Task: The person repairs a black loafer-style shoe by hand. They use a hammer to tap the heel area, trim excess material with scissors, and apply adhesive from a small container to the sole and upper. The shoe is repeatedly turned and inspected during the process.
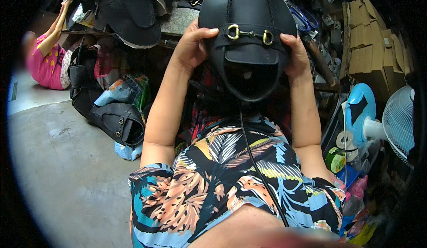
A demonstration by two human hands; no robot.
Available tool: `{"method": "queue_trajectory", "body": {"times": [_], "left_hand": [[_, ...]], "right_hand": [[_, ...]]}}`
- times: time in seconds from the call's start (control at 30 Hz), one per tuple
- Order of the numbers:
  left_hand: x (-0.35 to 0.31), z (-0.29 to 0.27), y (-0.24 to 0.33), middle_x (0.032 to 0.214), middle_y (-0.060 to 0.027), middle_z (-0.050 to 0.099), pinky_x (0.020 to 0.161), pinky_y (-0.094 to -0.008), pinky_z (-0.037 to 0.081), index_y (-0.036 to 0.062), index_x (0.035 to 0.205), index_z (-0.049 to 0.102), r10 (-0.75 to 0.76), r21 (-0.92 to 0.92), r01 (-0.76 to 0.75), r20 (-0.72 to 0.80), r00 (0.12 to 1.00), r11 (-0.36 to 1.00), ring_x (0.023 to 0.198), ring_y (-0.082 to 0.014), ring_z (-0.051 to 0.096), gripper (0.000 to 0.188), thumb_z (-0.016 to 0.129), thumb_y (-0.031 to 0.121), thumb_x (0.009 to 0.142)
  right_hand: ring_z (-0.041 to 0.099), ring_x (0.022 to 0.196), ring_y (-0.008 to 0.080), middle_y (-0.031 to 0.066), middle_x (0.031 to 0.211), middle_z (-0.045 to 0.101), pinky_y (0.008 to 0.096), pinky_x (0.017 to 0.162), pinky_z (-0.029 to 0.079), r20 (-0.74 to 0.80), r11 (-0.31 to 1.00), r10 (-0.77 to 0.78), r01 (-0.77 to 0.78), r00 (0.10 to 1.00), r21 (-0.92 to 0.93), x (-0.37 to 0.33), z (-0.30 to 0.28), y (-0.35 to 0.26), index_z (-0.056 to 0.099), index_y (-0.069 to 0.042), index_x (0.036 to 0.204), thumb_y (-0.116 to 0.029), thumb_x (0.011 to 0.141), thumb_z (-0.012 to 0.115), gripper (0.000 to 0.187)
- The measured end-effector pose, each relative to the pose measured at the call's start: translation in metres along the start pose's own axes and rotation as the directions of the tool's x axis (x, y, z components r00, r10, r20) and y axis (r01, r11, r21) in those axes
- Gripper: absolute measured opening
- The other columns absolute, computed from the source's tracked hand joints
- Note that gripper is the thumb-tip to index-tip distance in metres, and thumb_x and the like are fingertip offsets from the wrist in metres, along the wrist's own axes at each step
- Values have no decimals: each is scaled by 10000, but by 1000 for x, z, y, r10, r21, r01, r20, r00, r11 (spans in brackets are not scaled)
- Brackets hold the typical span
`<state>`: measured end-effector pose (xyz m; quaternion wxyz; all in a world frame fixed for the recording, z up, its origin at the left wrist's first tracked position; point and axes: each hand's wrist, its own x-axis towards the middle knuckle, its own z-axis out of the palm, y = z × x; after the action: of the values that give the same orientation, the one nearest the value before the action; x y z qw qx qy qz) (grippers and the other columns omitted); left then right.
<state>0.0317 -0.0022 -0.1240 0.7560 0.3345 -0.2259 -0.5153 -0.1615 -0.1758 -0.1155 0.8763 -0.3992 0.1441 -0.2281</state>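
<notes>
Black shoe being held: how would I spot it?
From the leaf-patterned shirt, follow both forearms up. Between the left hand and right hand is the black shoe with a gold fitting. Unlike the similar shoe at left, it is held.

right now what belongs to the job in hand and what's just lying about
Job in hand:
black loafer with gold-coloured buckle, between left hand and right hand
probably the buckled shoe at left

Apparently lying about:
cardboard boxes
blue fan

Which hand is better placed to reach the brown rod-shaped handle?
Likely the right hand: the handle appears beside it. The left hand is across the black, gold-buckled leather-look shoe, which both grip.
</notes>
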Motion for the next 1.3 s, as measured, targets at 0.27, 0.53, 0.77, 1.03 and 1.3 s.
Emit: {"method": "queue_trajectory", "body": {"times": [0.27,0.53,0.77,1.03,1.3], "left_hand": [[2,-4,-4,1086,-122,653,923,-360,535,-7,1216,513,-31,-3,31,-8,999,1000,981,-215,662,484,655,18,754],[-3,-2,6,1213,-148,593,955,-388,516,-15,1318,436,-9,84,1,92,996,996,1086,-242,622,614,672,77,759],[-21,35,20,1146,-140,612,900,-324,543,-8,1325,437,115,180,-114,4,993,977,1005,-205,648,680,725,27,710],[-72,64,110,1063,-143,666,831,-381,556,-33,1214,524,622,598,-568,144,770,565,918,-256,675,588,764,-50,677],[-70,73,73,757,-23,617,596,-302,512,136,896,609,116,619,-377,607,786,-689,691,-196,629,149,641,133,750]], "right_hand": [[692,876,218,125,1040,677,356,805,588,31,999,20,-21,999,46,1,-14,5,573,16,1182,-90,818,648,387],[687,912,223,134,1077,670,371,809,587,52,996,-23,18,998,86,0,-19,4,543,21,1225,-124,821,663,446],[658,985,209,141,1129,646,358,840,564,90,998,-55,55,994,9,-4,-15,-2,542,31,1222,-170,838,688,457],[556,1072,281,109,1110,636,380,920,449,255,-359,-420,98,871,-928,-31,-26,-69,630,-57,1180,-264,816,716,427],[584,1061,342,153,1123,603,418,889,455,-6,-494,-437,-246,899,-834,-60,-85,-58,559,-78,1259,-288,886,634,435]]}}
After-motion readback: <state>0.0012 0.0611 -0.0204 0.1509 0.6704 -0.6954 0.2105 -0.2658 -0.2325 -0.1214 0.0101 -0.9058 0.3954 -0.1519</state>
